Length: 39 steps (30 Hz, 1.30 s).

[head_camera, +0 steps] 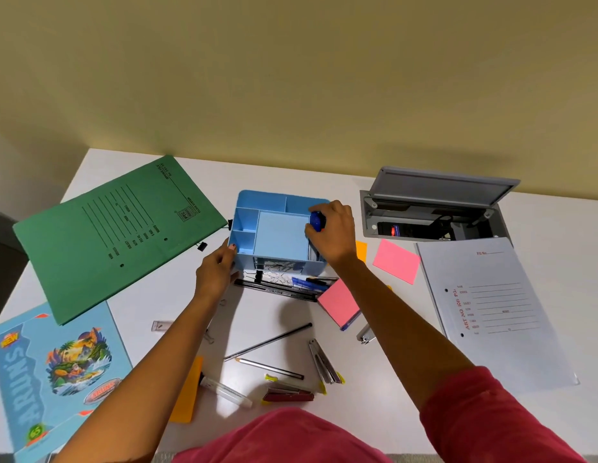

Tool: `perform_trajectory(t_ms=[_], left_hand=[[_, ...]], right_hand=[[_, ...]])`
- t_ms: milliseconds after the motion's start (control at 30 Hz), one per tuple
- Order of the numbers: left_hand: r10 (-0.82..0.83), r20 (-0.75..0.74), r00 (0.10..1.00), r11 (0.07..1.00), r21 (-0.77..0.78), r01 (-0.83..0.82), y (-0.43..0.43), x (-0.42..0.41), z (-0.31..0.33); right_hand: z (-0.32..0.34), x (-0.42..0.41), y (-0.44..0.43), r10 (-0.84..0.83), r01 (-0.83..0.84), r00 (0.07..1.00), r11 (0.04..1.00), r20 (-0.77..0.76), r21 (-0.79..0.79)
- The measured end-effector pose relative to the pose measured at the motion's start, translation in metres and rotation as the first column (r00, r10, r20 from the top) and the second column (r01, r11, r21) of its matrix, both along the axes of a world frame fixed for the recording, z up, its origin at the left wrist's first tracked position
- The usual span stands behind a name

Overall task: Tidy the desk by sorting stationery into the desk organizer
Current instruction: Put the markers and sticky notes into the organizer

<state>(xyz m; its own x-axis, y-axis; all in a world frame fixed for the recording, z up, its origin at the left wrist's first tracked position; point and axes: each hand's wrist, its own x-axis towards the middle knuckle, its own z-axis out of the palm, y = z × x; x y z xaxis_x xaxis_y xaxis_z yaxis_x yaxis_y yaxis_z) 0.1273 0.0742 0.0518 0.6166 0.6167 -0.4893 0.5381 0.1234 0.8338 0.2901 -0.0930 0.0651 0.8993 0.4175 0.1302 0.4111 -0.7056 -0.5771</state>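
Note:
A light blue desk organizer (248,208) with several compartments stands mid-desk. My left hand (216,274) grips its front left corner. My right hand (334,234) is over the organizer's right side, shut on a small dark blue object (317,220) with a red spot. Pens (292,286) lie against the organizer's front. Loose on the near desk lie two pencils (267,342), staple strips (324,361), a maroon stapler (287,394), a white marker (226,389), and a pink sticky-note pad (339,302).
A green folder (117,235) lies at left, a blue illustrated book (53,372) at near left. A grey file (494,309) lies at right, behind it an open cable box (434,212). Pink (396,261) and orange (187,392) notes are scattered.

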Motion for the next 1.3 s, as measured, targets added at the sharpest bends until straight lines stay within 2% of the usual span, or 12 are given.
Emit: perform_trajectory(t_ms=[67, 133, 200, 267, 400, 467, 633, 700, 833, 1100, 1200, 1300], left_hand=[[-0.006, 0.008, 1.000, 1.000, 0.002, 0.006, 0.001, 0.001, -0.003], [0.001, 0.023, 1.000, 1.000, -0.027, 0.000, 0.001, 0.003, -0.005], [0.019, 0.040, 0.999, 0.998, -0.069, -0.016, 0.000, 0.007, -0.005], [0.045, 0.047, 0.998, 0.994, -0.097, -0.040, -0.001, 0.009, -0.005], [0.056, 0.051, 0.997, 0.990, -0.133, -0.049, 0.000, 0.009, -0.009], [0.044, 0.054, 0.998, 0.990, -0.136, -0.036, 0.003, 0.008, -0.012], [0.042, 0.051, 0.998, 0.991, -0.126, -0.035, 0.003, 0.008, -0.015], [0.048, 0.055, 0.997, 0.992, -0.119, -0.041, 0.002, 0.008, -0.015], [0.051, 0.067, 0.996, 0.992, -0.118, -0.043, 0.001, 0.008, -0.014], [-0.081, 0.056, 0.995, 0.987, -0.133, 0.088, 0.011, 0.002, -0.010], [-0.086, 0.060, 0.994, 0.985, -0.144, 0.094, 0.018, -0.011, -0.006], [-0.004, 0.039, 0.999, 0.995, -0.099, 0.008, 0.023, -0.034, -0.004]], right_hand=[[-0.001, -0.004, -0.012, 0.056, -0.056, 0.998, 0.998, 0.031, 0.007], [-0.001, -0.012, -0.020, 0.119, -0.128, 0.981, 0.990, 0.150, 0.052], [-0.002, -0.021, -0.024, 0.188, -0.214, 0.935, 0.975, 0.302, 0.056], [-0.003, -0.030, -0.024, 0.257, -0.277, 0.870, 0.961, 0.420, -0.015], [-0.005, -0.048, -0.026, 0.439, -0.367, 0.787, 0.898, 0.434, -0.241], [-0.005, -0.053, -0.031, 0.488, -0.390, 0.768, 0.870, 0.414, -0.301], [-0.006, -0.041, -0.029, 0.290, -0.221, 0.840, 0.955, 0.459, -0.199], [-0.007, -0.042, -0.025, 0.299, -0.242, 0.825, 0.954, 0.478, -0.179], [-0.008, -0.049, -0.027, 0.366, -0.283, 0.781, 0.930, 0.506, -0.236], [-0.010, -0.048, -0.029, 0.242, -0.203, 0.778, 0.970, 0.580, -0.133], [-0.004, -0.050, -0.032, 0.251, -0.205, 0.816, 0.968, 0.521, -0.145], [0.002, -0.051, -0.035, 0.268, -0.185, 0.884, 0.953, 0.383, -0.240]])
